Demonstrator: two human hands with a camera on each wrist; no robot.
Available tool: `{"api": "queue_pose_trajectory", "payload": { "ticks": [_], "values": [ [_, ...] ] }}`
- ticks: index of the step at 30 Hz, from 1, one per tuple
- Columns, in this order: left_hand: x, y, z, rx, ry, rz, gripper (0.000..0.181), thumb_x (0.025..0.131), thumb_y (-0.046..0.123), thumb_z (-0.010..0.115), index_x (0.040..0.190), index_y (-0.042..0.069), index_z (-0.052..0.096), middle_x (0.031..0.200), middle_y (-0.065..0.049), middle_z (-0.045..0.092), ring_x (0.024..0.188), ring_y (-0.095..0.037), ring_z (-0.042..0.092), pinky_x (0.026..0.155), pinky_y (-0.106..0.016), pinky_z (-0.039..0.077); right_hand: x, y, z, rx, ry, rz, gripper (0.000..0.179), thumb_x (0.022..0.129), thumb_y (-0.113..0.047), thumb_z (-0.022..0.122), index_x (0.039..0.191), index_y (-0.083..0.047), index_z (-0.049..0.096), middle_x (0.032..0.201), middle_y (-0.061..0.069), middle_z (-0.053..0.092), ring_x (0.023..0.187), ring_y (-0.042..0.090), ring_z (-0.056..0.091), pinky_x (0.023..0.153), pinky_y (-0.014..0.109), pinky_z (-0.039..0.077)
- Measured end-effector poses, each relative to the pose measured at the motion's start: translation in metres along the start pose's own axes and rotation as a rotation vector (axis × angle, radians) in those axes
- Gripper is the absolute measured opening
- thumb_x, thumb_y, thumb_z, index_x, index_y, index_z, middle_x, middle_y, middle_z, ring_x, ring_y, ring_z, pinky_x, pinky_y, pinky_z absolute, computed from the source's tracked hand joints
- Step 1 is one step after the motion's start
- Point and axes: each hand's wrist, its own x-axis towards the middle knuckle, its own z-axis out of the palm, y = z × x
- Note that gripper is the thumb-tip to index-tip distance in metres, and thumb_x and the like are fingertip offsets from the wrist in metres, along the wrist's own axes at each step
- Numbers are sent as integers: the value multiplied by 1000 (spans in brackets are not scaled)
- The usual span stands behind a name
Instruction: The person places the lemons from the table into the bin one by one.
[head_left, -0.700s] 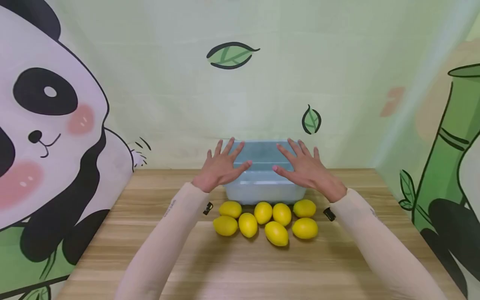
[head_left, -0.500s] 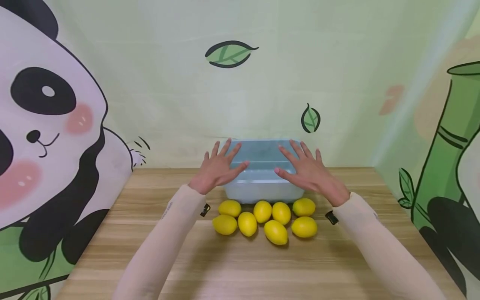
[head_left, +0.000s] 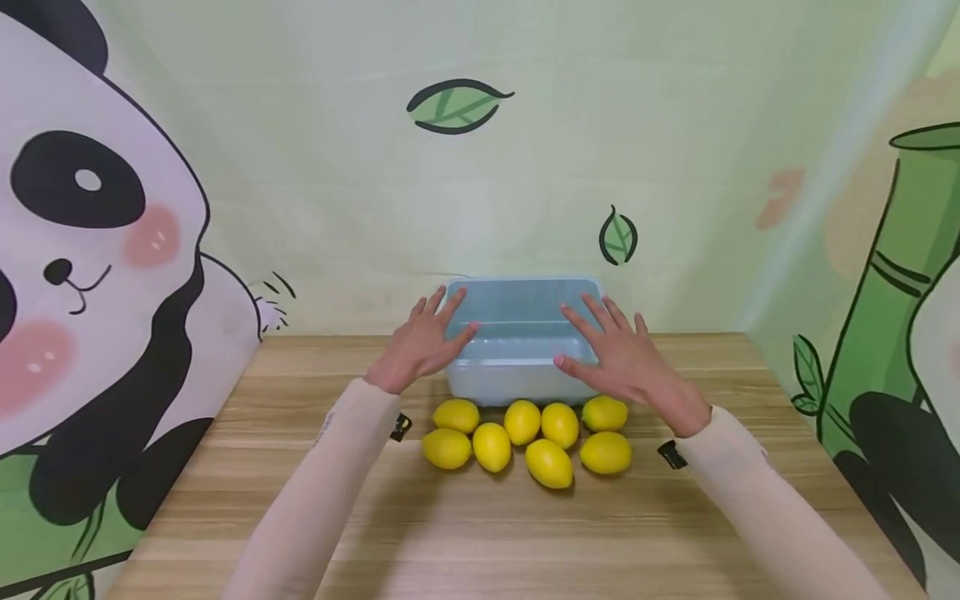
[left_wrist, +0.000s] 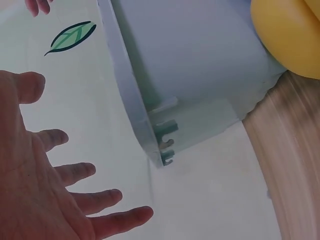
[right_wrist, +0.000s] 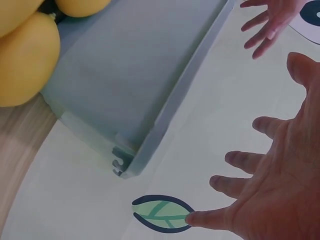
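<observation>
Tabletop (head_left: 480, 542): wood-grained, running from the near edge of view up to and beneath the lemons.
Lemons (head_left: 522, 422): eight, in a loose cluster just in front of the box (head_left: 522, 383).
Right grip (head_left: 622, 362): fingers spread, thumb out, holding nothing; overlaps the box's right end in the head view, but apart from it in the wrist view.
Left grip (head_left: 420, 346): also spread, holding nothing; at the box's left end, likewise apart.
Box: upright behind the lemons, long axis left to right, lying inward of both grips; cannot tell which is nearer.
Backdrop (head_left: 337, 167): pale green, leaf-printed, behind the box.
</observation>
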Motion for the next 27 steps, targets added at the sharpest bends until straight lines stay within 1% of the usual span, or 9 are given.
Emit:
{"api": "queue_pose_trajectory", "payload": {
  "ticks": [3,9,13,17,21,24,27],
  "values": [
    [0,-6,1,-22,0,-19,71,99,59,33,159,30,8,167,-10,6,150,-44,17,107,-68,35,-5,0,2,-8,-1,-2,80,93,-66,45,158,-27,19,166,12,8,152,42,8,111,77,10],
    [1,-14,5,-96,-7,-19,71,101,51,37,159,24,10,165,-16,12,145,-44,30,114,-60,32,-14,3,8,-11,7,-15,82,92,-63,50,158,-24,21,166,14,10,150,44,11,110,77,13],
    [3,-17,9,-146,-12,-12,71,100,46,41,160,22,9,164,-16,14,141,-44,36,114,-58,33,-23,7,12,4,28,-23,83,91,-60,55,158,-22,22,165,15,12,150,45,13,110,77,15],
    [5,-20,12,-205,-4,-11,71,100,40,44,159,20,10,164,-15,18,146,-39,30,118,-55,28,-33,9,16,1,53,-44,84,90,-57,58,157,-21,23,164,16,15,148,45,16,111,75,18],
    [7,-22,14,-276,6,-21,72,99,33,47,159,13,12,162,-17,22,149,-36,25,121,-52,24,-42,8,18,-21,94,-69,84,89,-55,62,156,-21,26,162,16,21,146,44,23,111,71,24],
    [8,-22,14,-327,2,-48,73,98,30,47,158,9,11,160,-20,27,147,-36,29,120,-52,27,-49,7,19,-29,125,-83,83,87,-53,66,155,-21,30,160,16,26,143,43,29,109,69,29],
    [9,-23,14,-360,-7,-75,73,98,28,46,158,8,10,158,-22,29,143,-38,35,118,-53,31,-56,5,20,-31,147,-91,83,85,-51,69,153,-20,34,158,16,30,140,42,33,107,68,32]
  ]
}}
